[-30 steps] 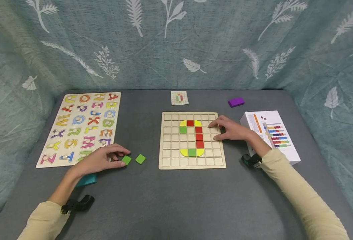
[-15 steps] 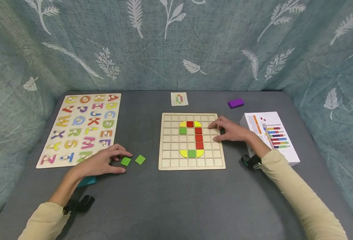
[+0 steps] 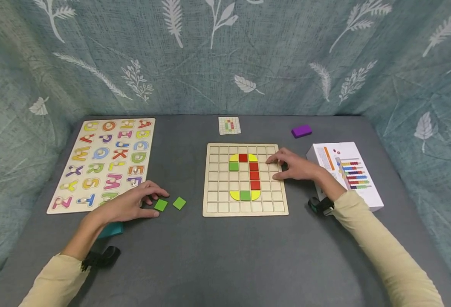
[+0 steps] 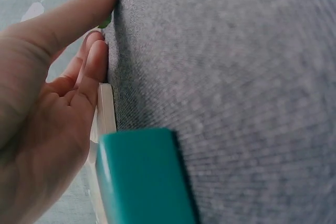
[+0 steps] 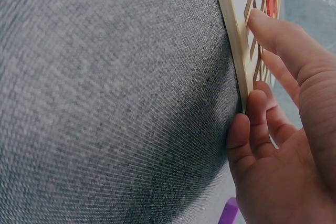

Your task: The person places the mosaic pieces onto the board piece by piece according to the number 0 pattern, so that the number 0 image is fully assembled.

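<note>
In the head view a wooden grid board (image 3: 215,186) lies mid-table, with red, green and yellow tiles laid in a curved figure. My right hand (image 3: 295,165) rests at its right edge, thumb and fingertips on the bare squares, fingers relaxed. The right wrist view has the thumb on the board's face and other fingers (image 5: 256,106) along its rim. At the left, my left hand (image 3: 129,204) rests on the table, thumb and fingers spread around a loose green square tile (image 3: 160,205) without pinching it. Another green tile (image 3: 179,203) lies just right of it.
An alphabet puzzle board (image 3: 80,179) lies at the left, partly under the left forearm. By that wrist sits a teal block (image 4: 142,177). Behind the grid board are a small pattern card (image 3: 229,125) and a purple block (image 3: 301,131). A white box (image 3: 357,177) stands right.
My left thumb and fingers have drawn apart from the nearer green tile, which they touched a second ago. The right hand stays in place on the board.
</note>
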A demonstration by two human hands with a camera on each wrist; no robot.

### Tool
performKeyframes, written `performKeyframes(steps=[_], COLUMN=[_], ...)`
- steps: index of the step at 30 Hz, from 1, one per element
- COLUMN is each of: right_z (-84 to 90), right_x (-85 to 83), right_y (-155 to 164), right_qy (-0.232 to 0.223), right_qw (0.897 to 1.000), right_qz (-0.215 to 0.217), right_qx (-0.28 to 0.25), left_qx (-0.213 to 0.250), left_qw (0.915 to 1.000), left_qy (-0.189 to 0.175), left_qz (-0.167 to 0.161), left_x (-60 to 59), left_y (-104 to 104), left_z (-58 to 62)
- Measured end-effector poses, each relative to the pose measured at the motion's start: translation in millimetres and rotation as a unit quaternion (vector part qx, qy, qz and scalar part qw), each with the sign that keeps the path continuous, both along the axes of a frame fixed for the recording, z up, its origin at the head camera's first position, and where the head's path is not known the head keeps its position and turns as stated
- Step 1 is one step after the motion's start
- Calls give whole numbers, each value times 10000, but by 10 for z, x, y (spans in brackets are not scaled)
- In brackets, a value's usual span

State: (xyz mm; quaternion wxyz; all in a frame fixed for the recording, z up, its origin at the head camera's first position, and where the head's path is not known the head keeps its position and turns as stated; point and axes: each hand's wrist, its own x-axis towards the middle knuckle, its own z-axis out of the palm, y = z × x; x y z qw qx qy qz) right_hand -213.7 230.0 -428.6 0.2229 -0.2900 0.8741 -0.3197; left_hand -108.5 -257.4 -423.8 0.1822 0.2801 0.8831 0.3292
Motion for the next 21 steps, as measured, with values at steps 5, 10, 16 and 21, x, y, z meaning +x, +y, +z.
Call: performKeyframes(steps=[5,10,16,21], right_z=[13,11,12,26], right_x=[-4,-8,0,-11], right_y=[1,3,-9,-14], right_qy=[9,34,15,18], right_qw=[10000,10000,10000,10000], right_qz=[2,6,9,4], right_qx=[37,11,55,44], left_qx=[5,68,216,245], left_qw=[9999,9998,9997,9992], left_qy=[-136,-141,-59,62], left_qz=[82,85,118,319], left_x=[-13,-25,-32,-28], left_y=[9,23,26,37], left_z=[1,30,35,34])
